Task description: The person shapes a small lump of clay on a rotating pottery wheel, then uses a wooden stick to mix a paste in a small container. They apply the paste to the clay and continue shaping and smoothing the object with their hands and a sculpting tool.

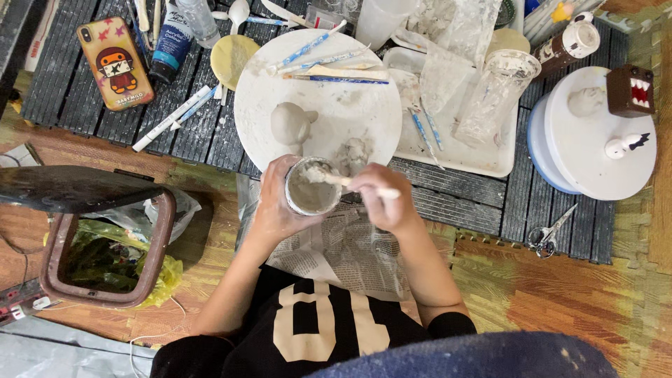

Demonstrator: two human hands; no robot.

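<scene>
My left hand point(275, 203) grips a small round cup point(310, 187) filled with grey clay slip, held above newspaper point(350, 245) at the near edge of a round white board point(318, 105). Pinched in my right hand point(385, 199) is a wooden stick point(343, 180) whose tip dips into the cup. On the board sit a grey clay figure point(290, 124) and a smaller lump of clay point(353, 150), just beyond the cup. Several modelling tools point(329, 66) lie across the board's far side.
A white tray point(483, 157) with a clear plastic cup point(500, 87) stands to the right, then a round turntable point(602, 150) with small figures. A phone point(114, 61), a paint tube point(171, 38), scissors point(549, 236) and an open bin point(105, 252) surround the work area.
</scene>
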